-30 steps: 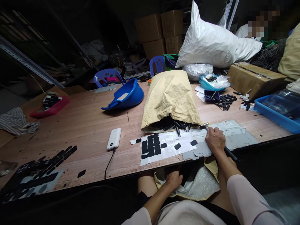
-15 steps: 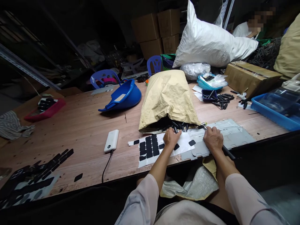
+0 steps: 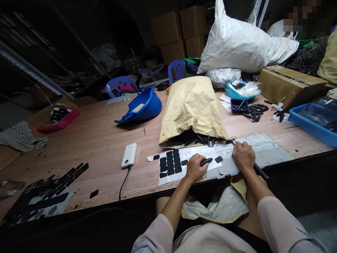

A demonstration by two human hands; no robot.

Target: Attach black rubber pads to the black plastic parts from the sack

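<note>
My left hand (image 3: 196, 168) is closed on a small black tube-shaped piece (image 3: 206, 162), held over the white sheet. That white sheet (image 3: 188, 153) carries rows of black rounded-square stickers (image 3: 170, 163). Just behind lies a tan sack (image 3: 193, 109), its mouth towards me and several similar black pieces (image 3: 202, 139) showing in it. My right hand (image 3: 243, 154) is wrapped round a hammer with a black handle (image 3: 261, 172); its metal head (image 3: 231, 140) is beside the sack's corner. Under that hand is a grey flat board (image 3: 273, 151).
A white power bank (image 3: 129, 155) with a cable lies to the left. Beyond it sits a blue scoop-shaped basin (image 3: 143, 107). On the right are a small dark tray (image 3: 239, 105), loose black pieces, a carton (image 3: 289, 86) and a blue tray (image 3: 310, 124). A person sits at the far right.
My left hand has drawn back from the sack's mouth towards me, bringing a black tube-shaped piece over the sheet. My right hand stays on the hammer. The view has shifted slightly.
</note>
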